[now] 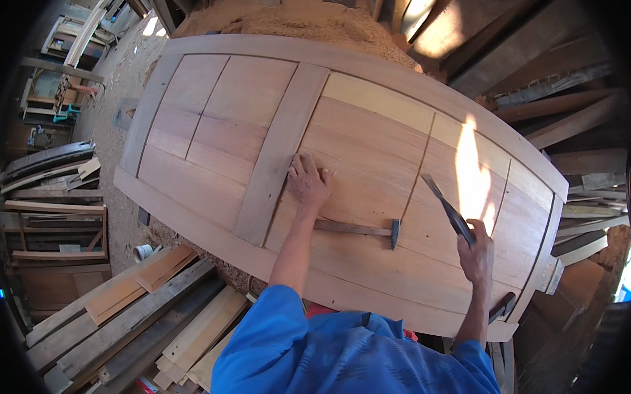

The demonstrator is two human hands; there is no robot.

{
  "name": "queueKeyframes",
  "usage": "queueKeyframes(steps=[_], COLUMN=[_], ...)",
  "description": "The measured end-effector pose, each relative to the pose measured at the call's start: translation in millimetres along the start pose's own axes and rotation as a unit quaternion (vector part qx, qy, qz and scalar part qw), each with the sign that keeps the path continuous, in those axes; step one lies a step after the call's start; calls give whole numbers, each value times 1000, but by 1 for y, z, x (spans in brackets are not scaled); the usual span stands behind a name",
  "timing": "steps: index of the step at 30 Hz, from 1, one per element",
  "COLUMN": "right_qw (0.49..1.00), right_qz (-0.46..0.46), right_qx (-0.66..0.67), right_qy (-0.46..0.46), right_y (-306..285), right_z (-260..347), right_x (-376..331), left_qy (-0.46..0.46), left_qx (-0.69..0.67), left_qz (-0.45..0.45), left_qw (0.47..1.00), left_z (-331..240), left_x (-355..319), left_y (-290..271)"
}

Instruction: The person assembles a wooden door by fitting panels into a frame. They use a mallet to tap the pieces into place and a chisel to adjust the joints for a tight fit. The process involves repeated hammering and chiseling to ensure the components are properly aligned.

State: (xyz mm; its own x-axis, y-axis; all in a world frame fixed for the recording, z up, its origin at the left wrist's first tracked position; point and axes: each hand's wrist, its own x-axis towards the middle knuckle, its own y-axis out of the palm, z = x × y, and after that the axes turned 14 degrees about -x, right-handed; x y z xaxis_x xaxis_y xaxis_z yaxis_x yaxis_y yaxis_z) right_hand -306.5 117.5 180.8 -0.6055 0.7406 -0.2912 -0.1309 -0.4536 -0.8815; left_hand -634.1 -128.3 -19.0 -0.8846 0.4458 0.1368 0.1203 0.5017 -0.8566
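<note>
A large wooden panelled door lies flat in front of me. My left hand rests on it beside the wide middle rail, fingertips at the rail's edge and thumb apart, with nothing plainly held. My right hand is closed round the black handle of a chisel, a long dark tool with a narrow flat end. It points up and to the left over the right-hand panels. Between my hands a hammer lies on the door, its wooden handle toward my left forearm and its dark head to the right.
Planks are stacked at the lower left, beside a white can. Wooden frames stand farther left. Sawdust lies beyond the door's far edge, with boards piled at the right. A dark clamp-like piece sits by the near right corner.
</note>
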Motion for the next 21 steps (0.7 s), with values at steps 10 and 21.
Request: queueKeyframes(steps=[10,21], right_qw=[911,879], right_qz=[31,100], right_qx=[-112,-157], right_qy=[-396,-439], right_y=[41,86], right_z=[254,318], right_x=[115,135], left_qy=[19,-11], left_qx=[-245,-358], left_qz=[79,-12], left_qw=[966,934], left_z=[57,81], left_x=[-34,31], left_y=[-63,-76])
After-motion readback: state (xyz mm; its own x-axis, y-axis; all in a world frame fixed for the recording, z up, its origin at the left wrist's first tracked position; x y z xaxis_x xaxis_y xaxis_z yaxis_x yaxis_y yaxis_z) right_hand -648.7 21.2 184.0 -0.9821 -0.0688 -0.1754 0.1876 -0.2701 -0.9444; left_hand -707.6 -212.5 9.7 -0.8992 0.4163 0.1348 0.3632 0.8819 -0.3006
